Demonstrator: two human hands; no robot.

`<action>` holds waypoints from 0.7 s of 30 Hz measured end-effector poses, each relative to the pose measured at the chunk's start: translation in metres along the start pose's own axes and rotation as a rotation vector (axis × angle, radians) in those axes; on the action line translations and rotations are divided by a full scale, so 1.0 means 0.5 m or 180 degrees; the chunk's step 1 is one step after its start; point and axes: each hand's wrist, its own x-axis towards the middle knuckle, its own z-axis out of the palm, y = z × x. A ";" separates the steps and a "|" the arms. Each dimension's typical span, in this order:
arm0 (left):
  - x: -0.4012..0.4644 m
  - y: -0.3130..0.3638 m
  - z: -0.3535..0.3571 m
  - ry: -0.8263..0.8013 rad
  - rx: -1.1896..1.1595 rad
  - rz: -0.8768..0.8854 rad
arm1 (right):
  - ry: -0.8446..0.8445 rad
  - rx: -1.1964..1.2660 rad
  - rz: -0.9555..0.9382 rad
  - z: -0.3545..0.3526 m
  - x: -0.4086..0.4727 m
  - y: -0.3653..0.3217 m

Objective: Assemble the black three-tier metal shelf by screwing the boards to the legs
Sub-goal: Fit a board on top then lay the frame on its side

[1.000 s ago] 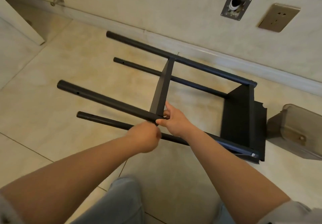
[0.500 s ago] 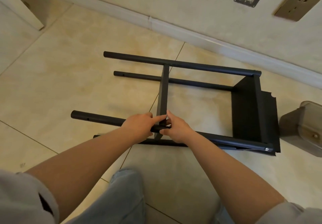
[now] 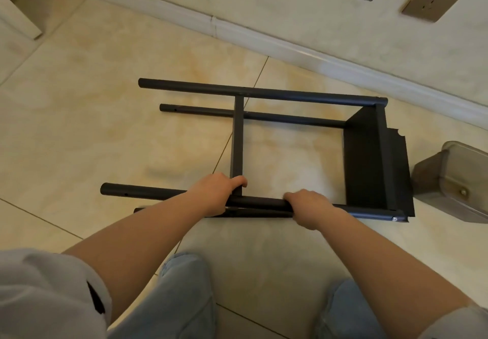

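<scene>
Head view — both hands grip near leg [image 3: 148, 192]; lower leg [image 3: 253, 212] mostly hidden.

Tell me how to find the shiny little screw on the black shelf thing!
Find the black shelf frame lying on its side on the tiled floor. Follow the near leg that both hands grip to its right end, by the solid black board. The small silver screw sits there, the only shiny dot on the black metal.

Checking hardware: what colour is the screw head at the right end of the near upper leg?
Silver, against the black leg; the screw head shows in the head view.
</scene>
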 end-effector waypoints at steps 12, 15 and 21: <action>-0.011 -0.032 -0.006 0.0229 -0.0307 -0.0258 | 0.0433 -0.0516 0.0111 -0.017 0.004 -0.007; -0.012 -0.036 -0.015 0.0270 -0.0354 -0.0377 | 0.0527 -0.0484 0.0065 -0.039 0.019 -0.011; -0.001 -0.029 -0.039 0.0354 -0.0529 -0.0540 | 0.0924 -0.0540 0.0014 -0.080 0.052 0.008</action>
